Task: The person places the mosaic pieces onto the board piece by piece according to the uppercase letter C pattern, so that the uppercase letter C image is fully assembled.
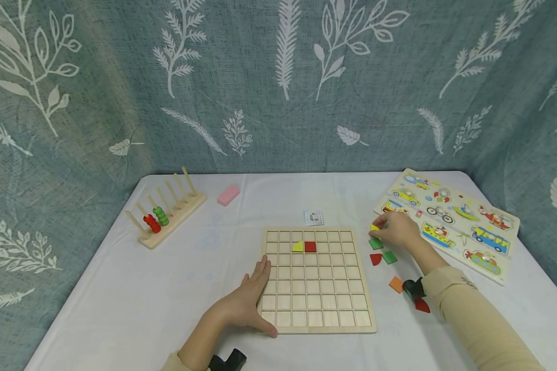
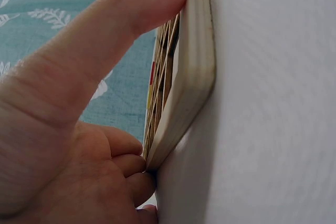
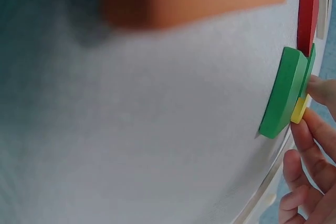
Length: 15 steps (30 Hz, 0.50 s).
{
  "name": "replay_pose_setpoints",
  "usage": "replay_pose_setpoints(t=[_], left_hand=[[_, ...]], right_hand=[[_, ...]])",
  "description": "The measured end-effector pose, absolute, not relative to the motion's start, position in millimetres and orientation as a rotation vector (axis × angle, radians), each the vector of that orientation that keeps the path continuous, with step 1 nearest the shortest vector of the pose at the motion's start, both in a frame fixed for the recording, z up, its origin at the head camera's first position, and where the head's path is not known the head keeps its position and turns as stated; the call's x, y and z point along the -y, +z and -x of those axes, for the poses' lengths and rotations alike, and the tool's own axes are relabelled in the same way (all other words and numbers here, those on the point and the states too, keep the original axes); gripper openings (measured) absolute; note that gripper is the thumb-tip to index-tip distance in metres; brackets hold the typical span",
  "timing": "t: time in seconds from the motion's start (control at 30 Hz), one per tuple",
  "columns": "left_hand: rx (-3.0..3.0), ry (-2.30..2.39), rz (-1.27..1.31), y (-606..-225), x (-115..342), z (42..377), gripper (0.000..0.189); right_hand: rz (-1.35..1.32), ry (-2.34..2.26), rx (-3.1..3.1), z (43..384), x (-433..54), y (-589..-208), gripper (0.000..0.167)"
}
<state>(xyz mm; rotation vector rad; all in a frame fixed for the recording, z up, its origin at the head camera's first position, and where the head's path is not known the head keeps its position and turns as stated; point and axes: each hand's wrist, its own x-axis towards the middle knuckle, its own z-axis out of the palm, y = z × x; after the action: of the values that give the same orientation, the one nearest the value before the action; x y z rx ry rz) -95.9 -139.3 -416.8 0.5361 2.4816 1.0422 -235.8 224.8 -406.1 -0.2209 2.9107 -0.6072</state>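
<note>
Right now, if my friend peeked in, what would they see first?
Probably the wooden grid board on the white table, with a yellow tile and a red tile side by side near its far edge. Then the right hand, pinching another yellow piece just right of the board. After that, maybe the colourful picture board at the back right.

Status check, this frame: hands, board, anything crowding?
Left hand against grid board. Red square on board. Right hand pinching yellow piece. Green piece close by.
</note>
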Motion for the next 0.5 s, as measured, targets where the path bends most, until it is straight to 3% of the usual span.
replay_pose_setpoints(t=[0.5], left_hand=[[-2.478,1.045,-0.537,-417.5,140.0,95.9,0.137]], right_hand=[[0.241,-0.669,-2.932,232.1,-221.8,-402.5,0.034]])
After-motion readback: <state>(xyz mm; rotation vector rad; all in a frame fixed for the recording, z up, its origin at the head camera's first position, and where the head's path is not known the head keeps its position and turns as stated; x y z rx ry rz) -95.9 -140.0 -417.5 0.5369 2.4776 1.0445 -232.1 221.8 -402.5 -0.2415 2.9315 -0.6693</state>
